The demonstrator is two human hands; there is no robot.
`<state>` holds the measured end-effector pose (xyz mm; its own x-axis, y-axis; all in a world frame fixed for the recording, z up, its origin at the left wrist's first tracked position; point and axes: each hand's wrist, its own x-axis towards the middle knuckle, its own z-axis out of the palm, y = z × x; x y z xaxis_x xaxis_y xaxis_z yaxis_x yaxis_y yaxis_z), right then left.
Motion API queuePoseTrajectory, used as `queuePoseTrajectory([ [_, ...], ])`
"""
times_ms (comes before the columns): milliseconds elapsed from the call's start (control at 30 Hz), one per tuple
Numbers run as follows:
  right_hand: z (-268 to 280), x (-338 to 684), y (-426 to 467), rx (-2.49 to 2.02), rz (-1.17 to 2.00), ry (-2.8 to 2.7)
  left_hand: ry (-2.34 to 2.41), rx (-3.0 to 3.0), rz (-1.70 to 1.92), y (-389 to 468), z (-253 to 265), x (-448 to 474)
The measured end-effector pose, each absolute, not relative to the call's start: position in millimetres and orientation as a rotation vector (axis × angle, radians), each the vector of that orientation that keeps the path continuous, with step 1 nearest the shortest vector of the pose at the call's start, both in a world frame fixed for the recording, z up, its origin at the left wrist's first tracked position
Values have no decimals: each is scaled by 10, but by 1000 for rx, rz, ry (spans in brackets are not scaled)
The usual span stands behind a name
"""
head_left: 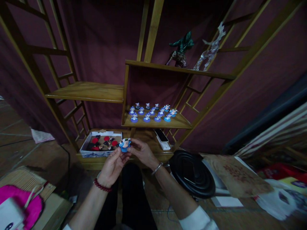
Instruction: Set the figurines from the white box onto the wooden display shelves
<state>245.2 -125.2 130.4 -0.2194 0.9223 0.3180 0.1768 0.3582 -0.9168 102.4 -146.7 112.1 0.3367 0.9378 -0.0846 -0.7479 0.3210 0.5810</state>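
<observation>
Between my two hands I hold a small figurine (125, 144) with a blue base and a white and blue body, in front of the shelf unit. My left hand (112, 166) grips its base from the lower left with thumb and fingers. My right hand (142, 151) pinches it from the right side. Just left of it is an open cardboard box (98, 154) with several dark figurines on red bases (114, 143) lying inside. Ahead, rows of small figurines on purple and blue bases (146, 118) stand upright on the middle shelf (177, 122).
A phone (161, 135) and a white device (165, 146) lie on the bottom shelf. A green statue (182, 48) and a clear deer ornament (210, 52) stand on the upper shelf. A round black stool (203, 179) is at right; a bright pink item (35, 207) sits lower left.
</observation>
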Motion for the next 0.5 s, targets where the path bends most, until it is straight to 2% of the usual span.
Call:
queuePoseTrajectory([
  [500, 1399, 2373, -1357, -928, 1074, -1577, 433, 387, 1232, -1551, 1124, 1058],
])
